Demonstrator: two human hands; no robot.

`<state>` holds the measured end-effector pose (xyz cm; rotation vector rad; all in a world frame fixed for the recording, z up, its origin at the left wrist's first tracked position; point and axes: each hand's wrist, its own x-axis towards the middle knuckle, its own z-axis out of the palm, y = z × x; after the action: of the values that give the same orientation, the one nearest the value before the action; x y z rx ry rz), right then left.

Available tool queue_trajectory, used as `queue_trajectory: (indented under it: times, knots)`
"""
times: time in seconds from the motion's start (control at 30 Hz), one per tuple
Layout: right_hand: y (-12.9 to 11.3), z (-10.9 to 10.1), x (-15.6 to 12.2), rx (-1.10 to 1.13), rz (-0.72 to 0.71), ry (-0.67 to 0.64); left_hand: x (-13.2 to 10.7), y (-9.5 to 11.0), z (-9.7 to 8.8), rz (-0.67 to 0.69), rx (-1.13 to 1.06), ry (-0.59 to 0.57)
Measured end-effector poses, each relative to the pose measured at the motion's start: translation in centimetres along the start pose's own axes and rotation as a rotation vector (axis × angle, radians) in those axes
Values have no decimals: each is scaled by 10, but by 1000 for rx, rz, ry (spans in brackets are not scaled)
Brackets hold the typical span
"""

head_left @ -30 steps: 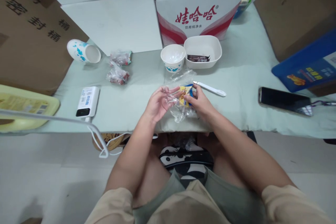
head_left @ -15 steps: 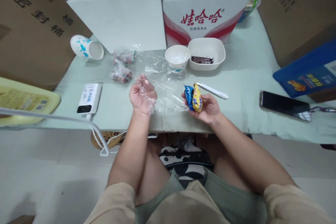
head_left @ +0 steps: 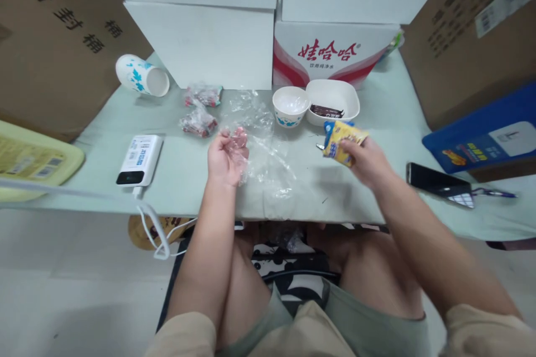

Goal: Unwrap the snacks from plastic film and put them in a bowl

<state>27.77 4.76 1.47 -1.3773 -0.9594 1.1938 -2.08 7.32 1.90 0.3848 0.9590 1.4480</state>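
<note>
My left hand [head_left: 228,157] has its fingers curled round a clear plastic bag [head_left: 268,148], which spreads crumpled over the cloth. In my right hand [head_left: 371,162] are two small wrapped snack packets, a yellow packet [head_left: 341,139] in front and a blue packet [head_left: 329,127] mostly hidden behind it. That hand is raised just in front of a white square bowl [head_left: 352,101], which has a dark brown wrapped bar [head_left: 326,111] inside. Beside the bowl stands a paper cup [head_left: 291,106] with blue leaves. Only the tip of a white-handled knife [head_left: 320,146] shows beneath the packets.
Two small bundles in clear plastic [head_left: 199,122] lie left of centre. A tipped paper cup [head_left: 140,75], a white power bank [head_left: 140,159] and a yellow bottle [head_left: 37,159] are at the left. A phone [head_left: 438,181] lies right. Cartons [head_left: 201,44] line the back.
My right hand has moved right and slightly up with the packets, turning palm-down over the knife. The bag has slackened between my hands. The camera view has shifted a little.
</note>
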Motion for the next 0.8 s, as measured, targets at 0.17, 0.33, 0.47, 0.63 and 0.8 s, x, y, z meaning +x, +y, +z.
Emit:
queue_trajectory:
  times: [0.17,0.33,0.47,0.63,0.8]
  knots:
    - [-68,-20,76,-659,-219,306,-3,-1,11,-40,-26,49]
    - [-78,-16,137,-868,-66,220,2,-7,9,-52,-51,28]
    - [-69,-11,158,-906,143,214,3,-9,9,-61,-83,2]
    - [-61,-8,168,-942,199,199,3,-8,10,-80,-80,-4]
    - [-62,-16,175,-771,-157,288,3,-9,8,-67,-55,-46]
